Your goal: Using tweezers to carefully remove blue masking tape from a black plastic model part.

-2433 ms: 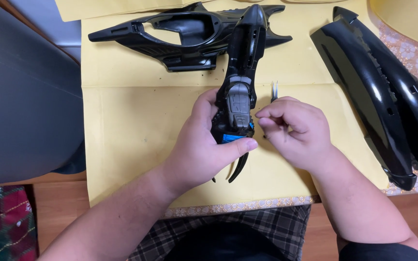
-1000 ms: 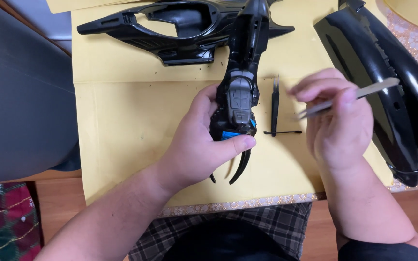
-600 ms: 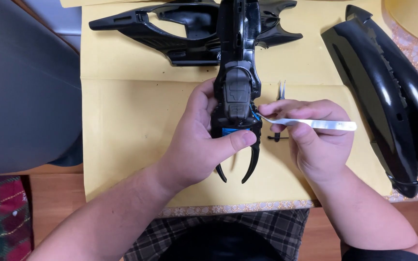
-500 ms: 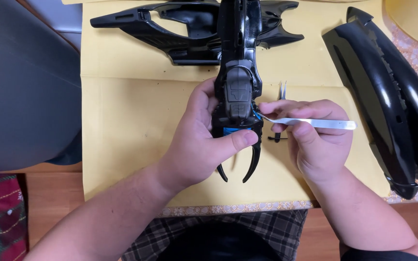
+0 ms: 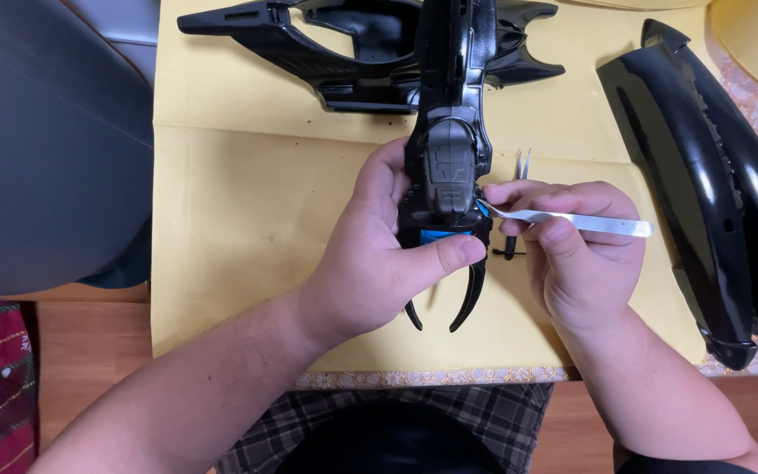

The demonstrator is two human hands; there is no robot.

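Black toy vehicle [image 5: 449, 167] (blue patch low down) gripped by left hand [image 5: 379, 263]; right hand [image 5: 581, 263] fingers pinch silver tweezers [image 5: 572, 219].

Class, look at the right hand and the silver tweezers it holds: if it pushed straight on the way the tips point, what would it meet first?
The right hand aims the tweezers leftward. Their tips already sit at the side of the black toy part held by the left hand, so probably that part first, though depth is unclear.

Frame centre: left hand [image 5: 370, 263] grips black toy part [image 5: 446, 167], thumb across its blue strip. Right hand [image 5: 576, 254] holds silver tweezers [image 5: 572, 219], tip touching the part's right edge. Yellow paper [image 5: 239, 219] underneath. Large black shell [image 5: 704, 175] at right edge.
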